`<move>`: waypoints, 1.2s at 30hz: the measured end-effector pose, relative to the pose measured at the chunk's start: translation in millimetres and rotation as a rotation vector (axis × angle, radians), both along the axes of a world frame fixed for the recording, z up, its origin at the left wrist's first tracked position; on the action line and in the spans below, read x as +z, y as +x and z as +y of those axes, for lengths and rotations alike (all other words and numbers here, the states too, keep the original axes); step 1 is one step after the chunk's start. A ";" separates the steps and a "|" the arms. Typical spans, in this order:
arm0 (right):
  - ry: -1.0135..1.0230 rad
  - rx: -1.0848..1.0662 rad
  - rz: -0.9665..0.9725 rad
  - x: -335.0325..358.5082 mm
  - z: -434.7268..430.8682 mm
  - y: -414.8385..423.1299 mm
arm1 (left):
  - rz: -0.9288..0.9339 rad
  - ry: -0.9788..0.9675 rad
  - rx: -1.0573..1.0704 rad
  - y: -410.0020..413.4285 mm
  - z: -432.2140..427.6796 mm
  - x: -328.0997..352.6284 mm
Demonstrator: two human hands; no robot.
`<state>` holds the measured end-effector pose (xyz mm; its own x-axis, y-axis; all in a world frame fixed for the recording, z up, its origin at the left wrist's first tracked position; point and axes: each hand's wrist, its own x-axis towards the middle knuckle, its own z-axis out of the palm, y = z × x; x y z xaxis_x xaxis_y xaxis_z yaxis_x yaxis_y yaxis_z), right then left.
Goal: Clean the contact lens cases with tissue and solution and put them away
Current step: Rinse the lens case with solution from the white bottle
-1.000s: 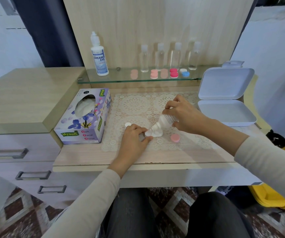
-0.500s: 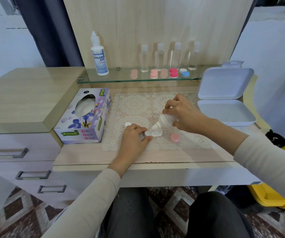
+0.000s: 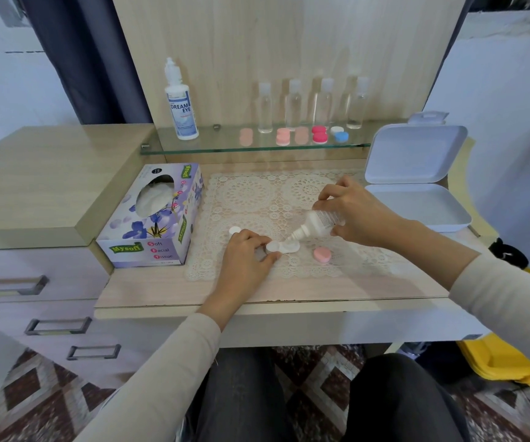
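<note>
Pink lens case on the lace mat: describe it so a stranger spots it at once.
Find the lace mat beside the tissue box. Near its front edge, just right of the white case the left hand pinches, lies the pink lens case. It is the only pink one on the mat; the others sit on the glass shelf.

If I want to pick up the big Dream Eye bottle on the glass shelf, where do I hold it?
Best grip the Dream Eye bottle round its wide labelled body, not the thin nozzle on top. It stands upright on the glass shelf with the wooden back panel right behind it, so come from the front, thumb on one side, fingers on the other.
</note>
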<state>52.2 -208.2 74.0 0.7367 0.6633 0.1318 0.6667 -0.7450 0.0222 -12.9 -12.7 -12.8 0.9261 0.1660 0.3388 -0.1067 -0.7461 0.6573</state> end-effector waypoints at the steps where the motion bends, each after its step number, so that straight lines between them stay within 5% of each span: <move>1: -0.002 -0.004 -0.004 0.4 -1.9 0.0 | -0.004 -0.002 0.001 0.1 -0.1 0.0; 36: 0.003 -0.008 -0.043 1.6 -5.3 0.0 | -0.007 0.016 -0.001 0.0 1.0 -0.5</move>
<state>52.2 -213.5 75.5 0.7355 0.6569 0.1659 0.6592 -0.7504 0.0484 -13.0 -11.8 -13.4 0.9240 0.1594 0.3475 -0.1120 -0.7562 0.6447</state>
